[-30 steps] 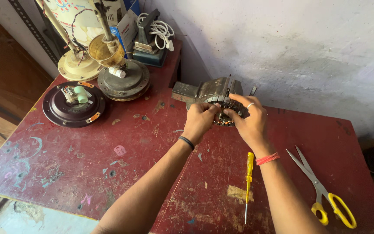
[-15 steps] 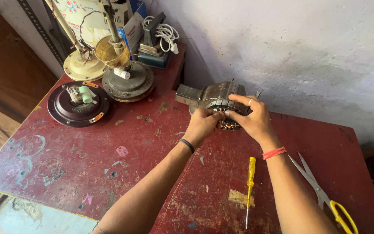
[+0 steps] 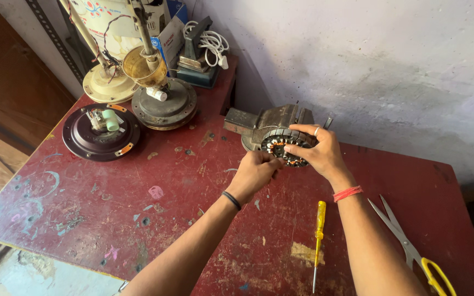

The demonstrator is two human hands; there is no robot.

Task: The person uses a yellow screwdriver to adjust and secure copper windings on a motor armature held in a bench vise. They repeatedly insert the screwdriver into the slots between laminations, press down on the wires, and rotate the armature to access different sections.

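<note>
Head view, red worktop [image 3: 138,197]. Item: round motor core [image 3: 282,143] with copper windings, held at the far edge, against a grey vise [image 3: 270,121] by the wall. Left hand [image 3: 254,172]: arm reaching forward, wrist banded black, fingers curled shut on the core's near rim. Right hand [image 3: 318,151]: wrist bent, red thread at wrist, fingers arched over the core's right side, grip closed on it. Near the right forearm: yellow screwdriver [image 3: 318,237]; scissors [image 3: 412,252] farther right.
</note>
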